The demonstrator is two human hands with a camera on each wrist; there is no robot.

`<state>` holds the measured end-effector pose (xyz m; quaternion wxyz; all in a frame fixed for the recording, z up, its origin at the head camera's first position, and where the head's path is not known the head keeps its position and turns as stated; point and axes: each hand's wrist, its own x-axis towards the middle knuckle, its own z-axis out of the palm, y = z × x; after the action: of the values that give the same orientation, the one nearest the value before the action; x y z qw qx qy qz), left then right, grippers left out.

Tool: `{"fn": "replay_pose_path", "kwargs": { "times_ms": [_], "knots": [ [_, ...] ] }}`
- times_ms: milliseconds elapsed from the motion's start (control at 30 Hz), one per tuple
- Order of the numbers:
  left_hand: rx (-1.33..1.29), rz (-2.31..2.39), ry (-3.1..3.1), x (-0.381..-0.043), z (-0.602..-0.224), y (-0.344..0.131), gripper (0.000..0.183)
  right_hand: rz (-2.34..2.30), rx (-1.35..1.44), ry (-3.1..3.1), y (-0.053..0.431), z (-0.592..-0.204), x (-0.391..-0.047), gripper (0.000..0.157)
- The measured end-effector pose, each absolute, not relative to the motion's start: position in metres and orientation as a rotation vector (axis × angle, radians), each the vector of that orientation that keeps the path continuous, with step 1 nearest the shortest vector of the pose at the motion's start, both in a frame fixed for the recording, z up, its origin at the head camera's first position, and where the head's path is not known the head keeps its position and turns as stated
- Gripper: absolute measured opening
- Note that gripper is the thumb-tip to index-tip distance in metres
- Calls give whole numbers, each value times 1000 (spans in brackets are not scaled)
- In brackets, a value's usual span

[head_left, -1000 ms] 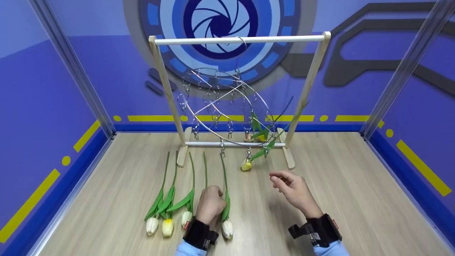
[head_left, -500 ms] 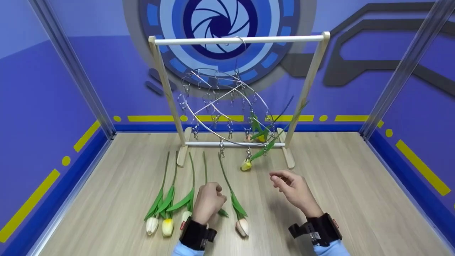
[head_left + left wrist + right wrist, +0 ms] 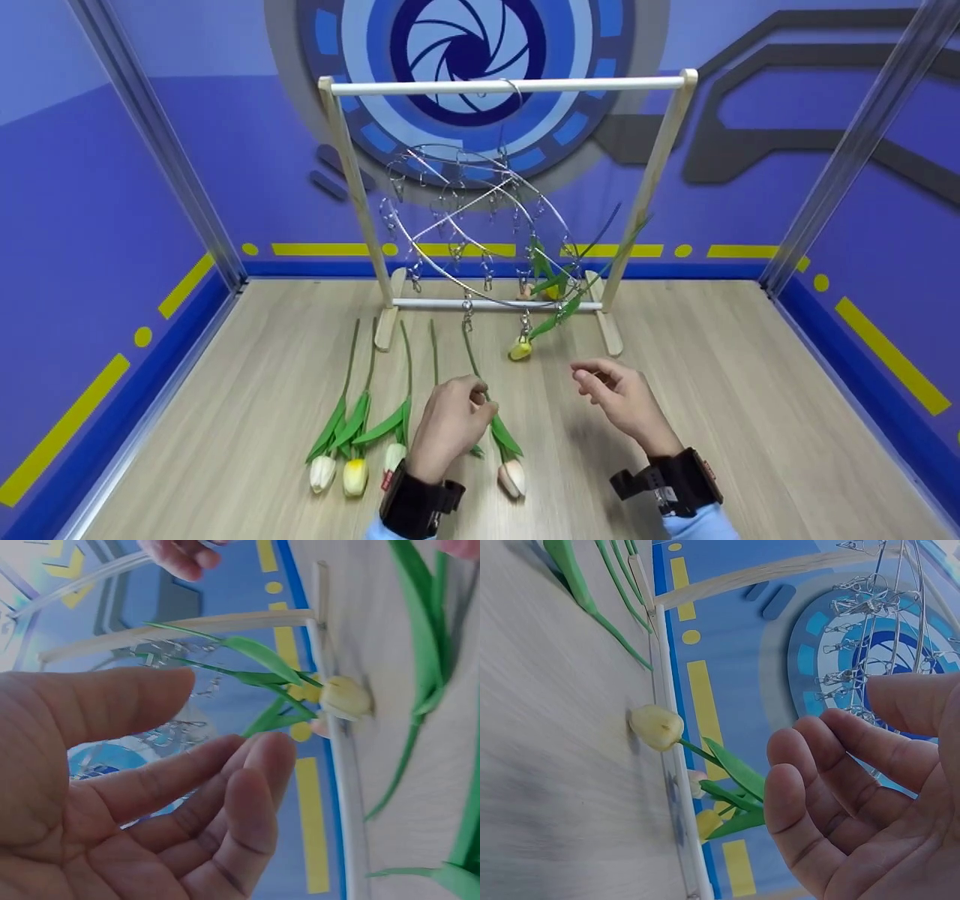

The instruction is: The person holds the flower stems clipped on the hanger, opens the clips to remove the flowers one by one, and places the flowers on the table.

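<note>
My left hand (image 3: 454, 424) hovers above the row of artificial tulips, its fingers loosely bent with nothing between thumb and fingertips. Just right of it lies a pinkish-white tulip (image 3: 512, 478), its stem pointing to the rack and partly overlapped by the fingers in the head view. Beneath the hand another tulip is mostly hidden, only its stem (image 3: 434, 352) showing clearly. My right hand (image 3: 626, 405) is held above the table at the right, fingers relaxed, holding nothing. Beyond it, a pale yellow tulip (image 3: 657, 727) hangs head-down from a clip of the wire clip hanger (image 3: 427, 259).
A wooden rack (image 3: 654, 176) bears the hanger on its top bar. More tulips hang clipped at the hanger's right, including a yellow one (image 3: 553, 291). Left of my left hand lie a white tulip (image 3: 322, 474), a yellow-white tulip (image 3: 355, 478) and a partly covered white tulip (image 3: 394, 454).
The pinkish-white tulip's head has shifted right, away from its neighbours. My left hand has moved slightly up and right off the flowers. My right hand has stayed nearly still.
</note>
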<state>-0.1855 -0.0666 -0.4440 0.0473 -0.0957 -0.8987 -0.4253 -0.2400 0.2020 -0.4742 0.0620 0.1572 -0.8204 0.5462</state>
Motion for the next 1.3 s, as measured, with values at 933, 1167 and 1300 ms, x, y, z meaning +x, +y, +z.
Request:
{"fn": "replay_pose_path", "kwargs": {
  "times_ms": [933, 1167, 1300],
  "knots": [
    [-533, -1379, -2396, -210, -439, -20, 24, 1684, 321, -2483, 216, -464, -290, 23],
    [-548, -1352, -2437, -216, -444, -11, 26, 1716, 222, -2479, 215, -460, -309, 27],
    [-542, -1335, -2494, -218, -447, -8, 29, 1737, 178, -2467, 213, -457, -318, 31]
  ]
}}
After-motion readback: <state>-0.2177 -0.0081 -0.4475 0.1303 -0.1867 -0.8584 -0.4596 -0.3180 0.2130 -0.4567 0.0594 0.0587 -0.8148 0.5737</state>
